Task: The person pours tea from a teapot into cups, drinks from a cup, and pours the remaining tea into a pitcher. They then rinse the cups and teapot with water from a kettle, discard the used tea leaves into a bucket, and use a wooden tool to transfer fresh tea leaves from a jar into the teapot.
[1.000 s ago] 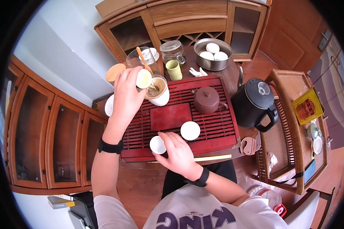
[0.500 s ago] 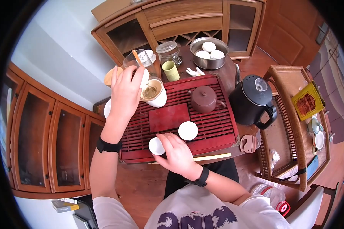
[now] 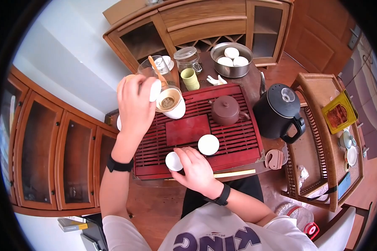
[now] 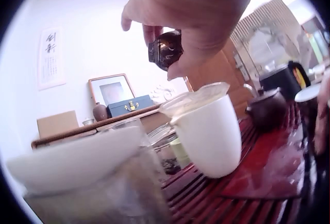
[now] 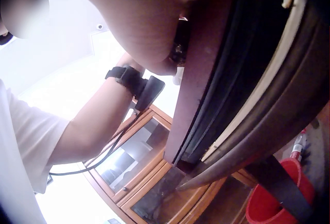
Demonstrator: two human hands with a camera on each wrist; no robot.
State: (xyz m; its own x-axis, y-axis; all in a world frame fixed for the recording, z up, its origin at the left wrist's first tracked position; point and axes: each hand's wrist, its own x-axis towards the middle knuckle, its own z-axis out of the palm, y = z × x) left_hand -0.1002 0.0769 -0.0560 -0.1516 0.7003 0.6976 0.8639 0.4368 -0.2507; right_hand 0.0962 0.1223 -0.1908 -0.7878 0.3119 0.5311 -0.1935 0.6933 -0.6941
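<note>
A small cup (image 3: pixel 155 90), white inside, is pinched in my raised left hand (image 3: pixel 135 104) and tilted beside a strainer (image 3: pixel 168 99). This strainer rests in the mouth of a white pitcher (image 3: pixel 178 111) on the red slatted tray (image 3: pixel 153 169). The left wrist view shows the pinched cup's dark outside (image 4: pixel 166 50) above the pitcher (image 4: pixel 209 136). Near the tray's front edge, my right hand (image 3: pixel 194 169) grips another white-lined cup (image 3: pixel 174 161). A third cup (image 3: pixel 208 144) stands beside its fingers.
A brown teapot (image 3: pixel 225 110) sits on the tray, with a black kettle (image 3: pixel 276 113) to its right. Behind are a green cup (image 3: pixel 190 79), a glass jar (image 3: pixel 187 60) and a metal pot (image 3: pixel 232 69) holding white items. A light stick (image 3: pixel 234 173) lies along the front.
My left hand has moved slightly left and turned the cup; the yellowish liquid seen in it earlier no longer shows. My right hand keeps its grip in about the same place.
</note>
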